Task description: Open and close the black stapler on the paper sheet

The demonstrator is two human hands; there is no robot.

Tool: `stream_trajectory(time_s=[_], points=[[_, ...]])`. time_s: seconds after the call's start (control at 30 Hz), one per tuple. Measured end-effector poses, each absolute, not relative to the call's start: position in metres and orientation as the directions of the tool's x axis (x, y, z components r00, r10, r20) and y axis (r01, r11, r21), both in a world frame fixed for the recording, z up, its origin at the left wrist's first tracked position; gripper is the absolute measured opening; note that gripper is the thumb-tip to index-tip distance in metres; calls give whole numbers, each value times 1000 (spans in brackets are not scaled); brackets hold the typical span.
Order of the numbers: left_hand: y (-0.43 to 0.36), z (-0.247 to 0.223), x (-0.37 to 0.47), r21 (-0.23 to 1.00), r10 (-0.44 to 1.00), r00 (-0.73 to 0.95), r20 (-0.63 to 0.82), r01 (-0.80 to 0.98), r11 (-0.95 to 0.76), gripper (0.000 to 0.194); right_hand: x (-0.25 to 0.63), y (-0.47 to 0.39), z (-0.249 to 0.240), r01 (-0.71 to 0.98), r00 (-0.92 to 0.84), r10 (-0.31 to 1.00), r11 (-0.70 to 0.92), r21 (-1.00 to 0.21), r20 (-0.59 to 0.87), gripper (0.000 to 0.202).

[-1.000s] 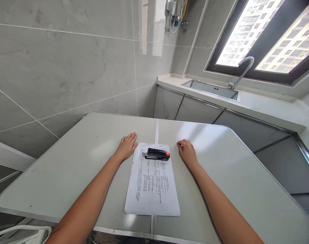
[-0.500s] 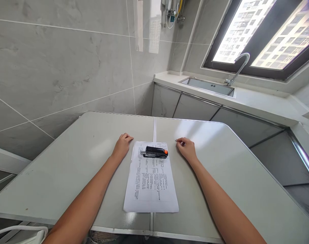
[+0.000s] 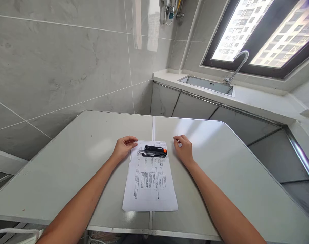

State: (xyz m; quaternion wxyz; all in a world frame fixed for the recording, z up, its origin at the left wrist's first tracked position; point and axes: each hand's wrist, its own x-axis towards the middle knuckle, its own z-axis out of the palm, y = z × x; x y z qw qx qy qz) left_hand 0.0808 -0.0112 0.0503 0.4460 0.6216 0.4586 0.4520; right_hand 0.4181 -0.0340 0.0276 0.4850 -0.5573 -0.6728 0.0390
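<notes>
A black stapler point(image 3: 154, 151) with an orange patch at its right end lies across the upper part of a printed sheet of paper point(image 3: 151, 203). Metal shows at the stapler's left end, stretching past its black body. My left hand point(image 3: 124, 147) is by the paper's upper left corner, its thumb and fingers apart and the fingertips at the edge. To the right of the sheet, my right hand point(image 3: 184, 146) rests on the table with thumb and forefinger pinched. Whatever sits in that pinch is too small to name.
The pale table point(image 3: 207, 169) has a seam point(image 3: 153, 128) down its middle. Behind it stand a tiled wall point(image 3: 68, 67) and a counter with a sink point(image 3: 207, 84) and a tap point(image 3: 239, 66), under a window. A white rail point(image 3: 14, 231) is at the lower left.
My left hand has moved right to the paper's corner, and its thumb and fingers have parted. My right hand has shifted slightly, still pinched. The stapler and paper look unmoved on the table.
</notes>
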Motion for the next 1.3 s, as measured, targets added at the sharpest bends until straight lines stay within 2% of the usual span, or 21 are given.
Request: stream_trajectory(time_s=[0.13,0.27,0.43,0.57,0.8,0.97,1.13,1.3], points=[[-19,54,88,947,933,336,129,236,-216,41,379,-56,41,562,-33,760,551,-617,649,16],[-23,48,95,919,918,390,77,329,-216,39,360,-66,40,505,-179,769,608,-613,614,17],[-22,45,99,926,930,352,104,307,-220,33,362,-63,36,527,-214,776,603,-599,593,17],[-23,48,98,893,928,356,114,373,-253,28,363,-63,36,531,-220,783,596,-602,582,16],[-23,51,96,857,910,393,134,415,-306,24,362,-63,35,529,-223,788,592,-608,574,17],[-23,52,92,816,869,461,178,424,-392,15,363,-62,36,521,-228,798,584,-623,557,16],[-15,53,74,797,795,568,212,371,-477,16,363,-61,33,524,-335,826,563,-639,454,28],[-12,51,68,732,799,565,206,453,-509,13,363,-61,31,552,-339,868,496,-671,363,28]])
